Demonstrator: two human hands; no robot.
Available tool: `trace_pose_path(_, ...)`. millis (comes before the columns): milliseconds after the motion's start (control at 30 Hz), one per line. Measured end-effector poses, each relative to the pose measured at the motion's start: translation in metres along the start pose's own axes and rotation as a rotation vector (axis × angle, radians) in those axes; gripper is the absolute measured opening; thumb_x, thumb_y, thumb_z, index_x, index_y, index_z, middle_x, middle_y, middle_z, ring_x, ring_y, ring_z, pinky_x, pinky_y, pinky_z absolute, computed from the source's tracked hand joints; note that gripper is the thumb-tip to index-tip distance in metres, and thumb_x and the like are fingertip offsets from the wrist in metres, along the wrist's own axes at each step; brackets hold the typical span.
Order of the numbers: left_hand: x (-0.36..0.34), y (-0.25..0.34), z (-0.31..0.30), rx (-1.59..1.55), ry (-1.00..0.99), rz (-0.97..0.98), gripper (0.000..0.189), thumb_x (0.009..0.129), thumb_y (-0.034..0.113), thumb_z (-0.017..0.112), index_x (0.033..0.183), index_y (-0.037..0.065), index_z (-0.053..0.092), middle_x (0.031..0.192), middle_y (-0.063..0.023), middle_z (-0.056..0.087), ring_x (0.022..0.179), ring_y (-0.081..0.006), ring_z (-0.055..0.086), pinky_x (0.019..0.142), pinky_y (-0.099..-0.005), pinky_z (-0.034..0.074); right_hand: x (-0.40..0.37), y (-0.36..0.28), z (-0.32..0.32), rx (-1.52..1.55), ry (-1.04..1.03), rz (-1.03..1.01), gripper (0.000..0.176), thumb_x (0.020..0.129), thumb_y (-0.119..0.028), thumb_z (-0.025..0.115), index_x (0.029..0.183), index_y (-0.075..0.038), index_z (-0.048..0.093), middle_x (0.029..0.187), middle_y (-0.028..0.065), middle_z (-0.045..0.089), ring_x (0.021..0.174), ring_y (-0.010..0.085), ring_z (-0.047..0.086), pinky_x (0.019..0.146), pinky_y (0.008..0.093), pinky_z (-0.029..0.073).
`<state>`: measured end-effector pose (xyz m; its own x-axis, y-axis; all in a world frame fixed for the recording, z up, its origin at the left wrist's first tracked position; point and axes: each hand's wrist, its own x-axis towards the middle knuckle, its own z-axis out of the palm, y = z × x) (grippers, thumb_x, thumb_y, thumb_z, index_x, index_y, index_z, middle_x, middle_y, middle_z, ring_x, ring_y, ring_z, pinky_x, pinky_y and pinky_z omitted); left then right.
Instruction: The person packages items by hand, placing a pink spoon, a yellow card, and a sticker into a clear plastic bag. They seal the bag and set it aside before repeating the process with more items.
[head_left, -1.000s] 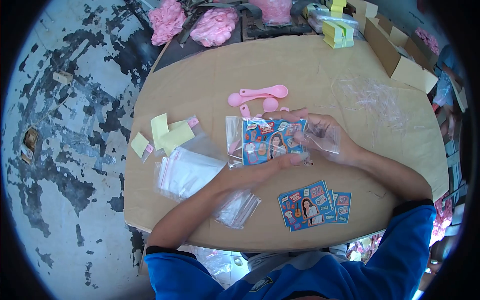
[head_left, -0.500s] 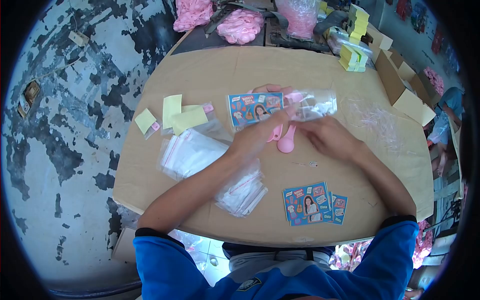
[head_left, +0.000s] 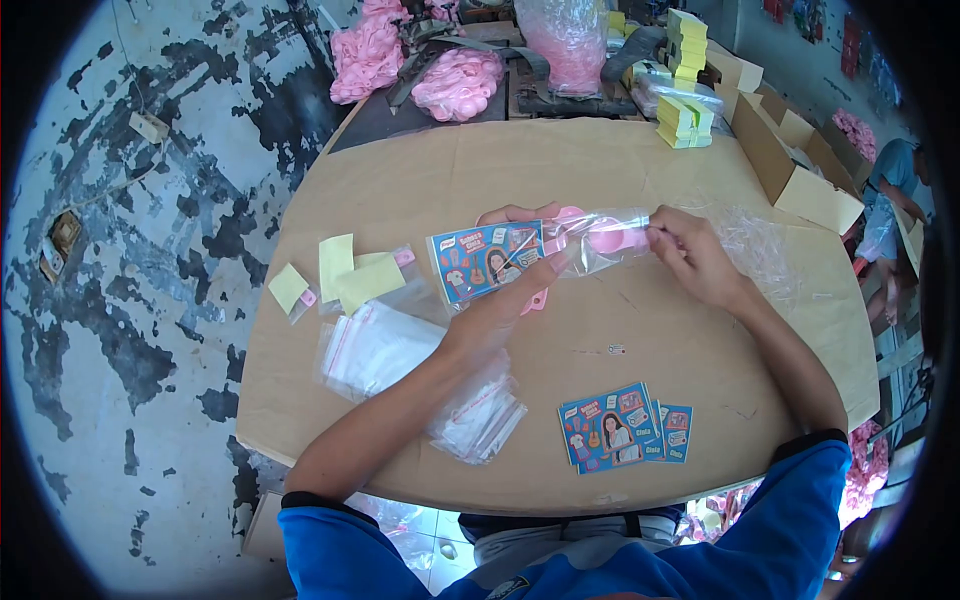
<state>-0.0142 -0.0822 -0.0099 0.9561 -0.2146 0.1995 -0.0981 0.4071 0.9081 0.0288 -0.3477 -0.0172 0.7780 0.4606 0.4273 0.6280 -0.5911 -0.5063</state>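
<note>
Yellow slips (head_left: 368, 285) left, then bags (head_left: 380, 345), partly behind the left arm (head_left: 375, 425). Mid-scene, the left hand (head_left: 512, 292) grips card (head_left: 475, 262) and pouch (head_left: 582, 262), spoon (head_left: 607, 238) showing through. Cards (head_left: 602, 432) near. The right hand (head_left: 697, 255) pinches the pouch's right end. Scraps (head_left: 765, 262) right, box (head_left: 815, 190) far right.

We see a clear bag (head_left: 588, 261) stretched sideways, pink spoons (head_left: 607, 237) showing through, with a blue printed card (head_left: 480, 262) face-up at its left.
</note>
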Motion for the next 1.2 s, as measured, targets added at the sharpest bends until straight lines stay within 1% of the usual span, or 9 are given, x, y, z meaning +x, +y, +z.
trace_pose_path(167,0.004,-0.003,-0.002,-0.031,0.027,0.022,0.045,0.086,0.005,0.067,0.125,0.009,0.044,0.139,-0.0124,0.048,0.124,-0.0184,0.051,0.102,-0.0312,0.044,-0.001,0.006,-0.007,0.164,0.079,-0.030,0.014,0.096,-0.010,0.053,0.093,0.001,0.060,0.076,0.0041,0.055,0.067,0.0094,0.047,0.059,0.0271,0.039)
trace_pose_path(367,-0.002,0.004,0.004,0.031,-0.060,-0.108,0.055,0.084,0.006,0.070,0.131,0.009,0.042,0.134,-0.0113,0.052,0.119,-0.0182,0.053,0.098,-0.0331,0.047,-0.008,-0.011,-0.004,0.352,-0.009,0.131,0.021,0.099,-0.017,0.052,0.103,0.000,0.063,0.073,0.0021,0.055,0.063,0.0092,0.047,0.059,0.0263,0.038)
trace_pose_path(567,-0.001,0.004,0.006,-0.007,-0.064,-0.103,0.063,0.079,0.012,0.077,0.132,0.011,0.042,0.129,-0.0097,0.055,0.116,-0.0178,0.055,0.097,-0.0332,0.048,-0.008,-0.048,-0.003,0.546,-0.139,-0.035,0.042,0.102,-0.036,0.041,0.118,-0.001,0.057,0.076,0.0043,0.058,0.065,0.0097,0.050,0.058,0.0270,0.039)
trace_pose_path(667,-0.001,0.003,0.004,0.001,-0.145,-0.085,0.065,0.078,0.015,0.078,0.132,0.011,0.042,0.129,-0.0089,0.054,0.116,-0.0184,0.055,0.097,-0.0349,0.048,-0.007,-0.046,0.002,0.507,-0.066,-0.118,0.033,0.099,-0.028,0.052,0.118,-0.002,0.057,0.085,0.0059,0.063,0.070,0.0096,0.054,0.061,0.0263,0.042)
trace_pose_path(767,-0.004,0.000,0.001,-0.003,-0.224,-0.215,0.063,0.082,0.015,0.076,0.135,0.009,0.042,0.130,-0.0058,0.054,0.120,-0.0155,0.052,0.097,-0.0308,0.047,-0.009,-0.060,0.003,0.485,-0.033,-0.093,0.020,0.094,-0.014,0.060,0.111,-0.003,0.060,0.095,0.0061,0.066,0.074,0.0085,0.056,0.063,0.0238,0.043)
trace_pose_path(867,-0.004,-0.004,-0.002,0.045,-0.320,-0.272,0.069,0.079,0.018,0.078,0.135,0.006,0.040,0.129,-0.0091,0.056,0.111,-0.0201,0.060,0.092,-0.0345,0.050,-0.012,-0.058,-0.003,0.339,-0.021,-0.117,0.013,0.088,-0.002,0.065,0.100,-0.003,0.062,0.093,0.0040,0.065,0.071,0.0064,0.056,0.061,0.0220,0.043)
trace_pose_path(967,-0.003,-0.021,-0.003,-0.019,-0.221,-0.069,0.062,0.084,0.018,0.072,0.135,0.003,0.040,0.124,-0.0112,0.059,0.107,-0.0210,0.062,0.092,-0.0342,0.049,-0.001,-0.076,-0.021,0.495,0.253,-0.178,0.004,0.089,-0.003,0.063,0.092,-0.002,0.061,0.084,0.0026,0.066,0.065,0.0047,0.054,0.057,0.0211,0.042)
trace_pose_path(1067,0.003,-0.017,-0.017,0.253,-0.154,-0.270,0.052,0.089,0.017,0.063,0.134,0.000,0.041,0.122,-0.0145,0.059,0.105,-0.0227,0.063,0.095,-0.0353,0.048,-0.004,-0.083,-0.044,0.250,0.088,-0.056,0.005,0.088,-0.002,0.062,0.092,-0.003,0.061,0.077,0.0009,0.063,0.063,0.0043,0.053,0.058,0.0212,0.042)
trace_pose_path(1200,0.015,-0.021,-0.016,0.107,0.060,-0.029,0.043,0.093,0.014,0.053,0.131,-0.002,0.041,0.126,-0.0173,0.056,0.110,-0.0219,0.059,0.096,-0.0356,0.046,-0.005,-0.091,-0.052,0.097,0.111,-0.144,0.007,0.085,-0.001,0.060,0.091,-0.004,0.061,0.074,-0.0003,0.059,0.064,0.0052,0.052,0.057,0.0213,0.041)
